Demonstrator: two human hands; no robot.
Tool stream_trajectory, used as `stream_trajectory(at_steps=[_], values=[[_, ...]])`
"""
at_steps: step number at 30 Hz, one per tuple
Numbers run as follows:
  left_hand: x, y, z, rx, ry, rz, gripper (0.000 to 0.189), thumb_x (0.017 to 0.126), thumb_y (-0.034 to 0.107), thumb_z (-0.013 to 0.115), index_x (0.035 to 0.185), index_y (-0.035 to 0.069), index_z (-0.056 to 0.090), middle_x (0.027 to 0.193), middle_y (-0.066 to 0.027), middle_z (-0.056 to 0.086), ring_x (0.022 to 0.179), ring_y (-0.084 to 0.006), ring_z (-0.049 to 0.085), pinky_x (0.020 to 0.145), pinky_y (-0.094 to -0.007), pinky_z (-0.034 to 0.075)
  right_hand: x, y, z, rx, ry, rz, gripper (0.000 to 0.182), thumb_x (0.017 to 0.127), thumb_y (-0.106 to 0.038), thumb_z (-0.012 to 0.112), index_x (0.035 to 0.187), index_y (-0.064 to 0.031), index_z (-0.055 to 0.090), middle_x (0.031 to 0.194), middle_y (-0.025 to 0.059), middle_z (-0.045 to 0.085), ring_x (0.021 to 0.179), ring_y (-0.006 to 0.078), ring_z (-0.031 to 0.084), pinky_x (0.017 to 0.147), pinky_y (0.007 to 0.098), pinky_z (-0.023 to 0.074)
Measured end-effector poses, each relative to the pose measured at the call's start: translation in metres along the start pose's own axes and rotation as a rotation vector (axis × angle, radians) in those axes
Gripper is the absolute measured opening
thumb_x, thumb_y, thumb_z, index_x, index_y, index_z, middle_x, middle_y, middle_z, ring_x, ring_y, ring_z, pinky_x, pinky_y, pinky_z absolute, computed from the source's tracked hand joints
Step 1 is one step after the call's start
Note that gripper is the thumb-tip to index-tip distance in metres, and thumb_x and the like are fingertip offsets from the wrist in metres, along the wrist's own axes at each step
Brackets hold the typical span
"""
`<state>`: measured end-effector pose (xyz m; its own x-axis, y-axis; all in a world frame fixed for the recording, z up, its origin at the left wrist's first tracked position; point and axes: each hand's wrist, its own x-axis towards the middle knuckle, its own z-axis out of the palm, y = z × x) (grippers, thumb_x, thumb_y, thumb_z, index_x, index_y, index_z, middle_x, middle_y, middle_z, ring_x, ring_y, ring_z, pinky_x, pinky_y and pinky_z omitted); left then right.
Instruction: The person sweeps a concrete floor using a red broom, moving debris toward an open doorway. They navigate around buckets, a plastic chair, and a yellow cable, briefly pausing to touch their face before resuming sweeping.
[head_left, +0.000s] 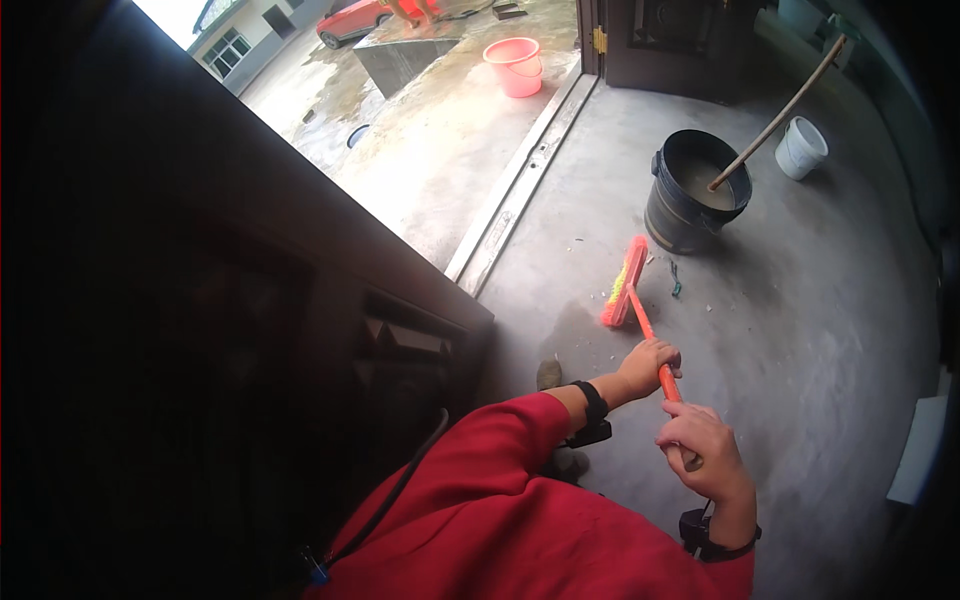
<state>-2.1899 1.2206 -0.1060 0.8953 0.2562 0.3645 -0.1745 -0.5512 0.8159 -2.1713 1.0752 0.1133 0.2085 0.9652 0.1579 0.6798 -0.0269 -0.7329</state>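
A broom with a red head (627, 281) and yellow and red bristles touches the concrete floor, its orange handle (643, 319) running back to me. My left hand (649, 367) grips that handle partway along. Closer to my body, my right hand (703, 447) is wrapped around the handle's upper end, and the rounded tip shows beneath the fingers. Small pale scraps (649, 259) are scattered around the broom head. Beside them lies a small green object with a cord (676, 285). A darker, damp-looking patch (577, 330) marks the floor left of the head.
A black bucket (671, 217) holds murky liquid and a wooden pole (780, 116). Behind it stands a white pail (801, 148). A dark door leaf (315, 360) fills the left, by a metal threshold (517, 184). Outside are a pink bucket (516, 69) and a person's legs (416, 13).
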Motion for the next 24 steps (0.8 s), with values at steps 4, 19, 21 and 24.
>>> stream_trajectory(at_steps=[4, 19, 21, 24], values=[[0.012, 0.099, 0.037, -0.201, -0.097, 0.1, 0.017, 0.077, 0.02, 0.068, 0.075, 0.011, 0.054, 0.075, -0.0046, 0.058, 0.076, -0.0275, 0.053, 0.075, -0.0367, 0.041, -0.058, -0.05, -0.045, -0.012, 0.224, -0.017, 0.016, 0.074, -0.011, 0.07, 0.085, -0.0087, 0.057, 0.071, 0.0043, 0.061, 0.073, 0.0235, 0.065, 0.073, 0.0359, 0.0497], [-0.081, 0.158, 0.126, -0.457, -1.089, -0.129, 0.021, 0.079, 0.025, 0.061, 0.096, 0.012, 0.063, 0.099, -0.0132, 0.064, 0.1, -0.0329, 0.057, 0.09, -0.0416, 0.042, -0.176, -0.004, 0.025, 0.366, 0.666, 0.486, 0.015, 0.079, -0.004, 0.07, 0.081, -0.0032, 0.055, 0.07, 0.006, 0.061, 0.062, 0.0171, 0.055, 0.059, 0.0285, 0.0454], [-0.103, 0.112, 0.152, -0.335, -0.984, -0.081, 0.019, 0.08, 0.025, 0.06, 0.093, 0.012, 0.063, 0.097, -0.0126, 0.065, 0.099, -0.0335, 0.058, 0.088, -0.0416, 0.043, -0.162, -0.004, 0.026, 0.436, 0.728, 0.322, 0.015, 0.084, -0.008, 0.067, 0.081, -0.0028, 0.054, 0.071, 0.0057, 0.059, 0.064, 0.0166, 0.053, 0.062, 0.0287, 0.0443], [-0.064, 0.095, 0.139, -0.181, -0.9, -0.044, 0.016, 0.078, 0.024, 0.061, 0.089, 0.012, 0.062, 0.086, -0.01, 0.065, 0.093, -0.0329, 0.059, 0.082, -0.0415, 0.046, -0.138, 0.0, 0.011, 0.399, 0.786, 0.13, 0.017, 0.083, -0.009, 0.069, 0.083, -0.0029, 0.053, 0.07, 0.0065, 0.058, 0.063, 0.0183, 0.053, 0.061, 0.0297, 0.0438]])
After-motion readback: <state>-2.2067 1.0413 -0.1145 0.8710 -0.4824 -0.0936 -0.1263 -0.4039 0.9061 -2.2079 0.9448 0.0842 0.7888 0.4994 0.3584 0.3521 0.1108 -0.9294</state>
